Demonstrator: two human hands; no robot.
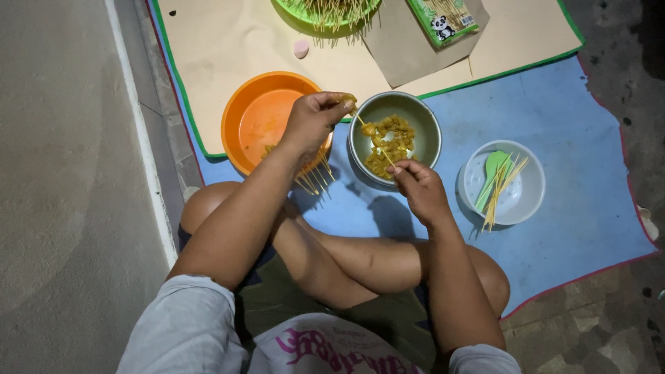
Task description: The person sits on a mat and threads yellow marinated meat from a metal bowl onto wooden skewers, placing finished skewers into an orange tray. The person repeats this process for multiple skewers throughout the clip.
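left hand [313, 119]: pinching skewer [374, 140] | right hand [418, 185]: pinching skewer's lower end

Both hands, left hand [313, 119] and right hand [418, 187], hold a thin stick [374, 140] over the metal bowl [428, 131] of yellow meat [388, 145].

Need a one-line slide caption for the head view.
Seated person's left hand and right hand hold a skewer over a metal bowl of yellow meat pieces, orange bowl alongside.
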